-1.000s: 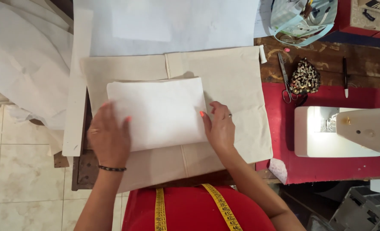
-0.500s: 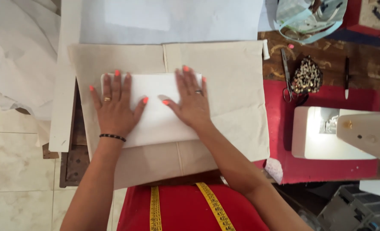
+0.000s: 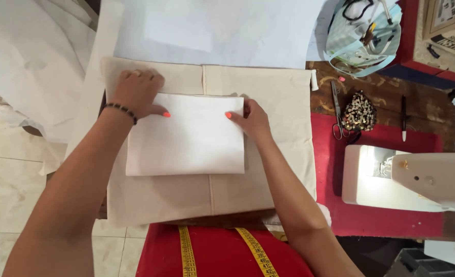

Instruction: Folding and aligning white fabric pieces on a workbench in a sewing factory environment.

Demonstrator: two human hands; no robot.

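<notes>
A folded white cloth (image 3: 186, 136) lies on a larger beige fabric (image 3: 278, 149) spread over the wooden table. My left hand (image 3: 137, 92) grips the cloth's far left corner, thumb on top and fingers curled under the edge. My right hand (image 3: 250, 120) pinches the far right corner, thumb on top. A beaded bracelet circles my left wrist.
White sheets (image 3: 222, 31) lie beyond the beige fabric and hang over the left side. Scissors (image 3: 336, 110), a beaded pouch (image 3: 359, 112) and a pen (image 3: 403, 118) rest on the right. A white sewing machine (image 3: 417, 177) stands on a red mat (image 3: 340, 215). A yellow tape measure (image 3: 186, 251) hangs at my chest.
Both hands lay flat on top of the white cloth half a second ago. They have slid to its far corners and taken hold of them.
</notes>
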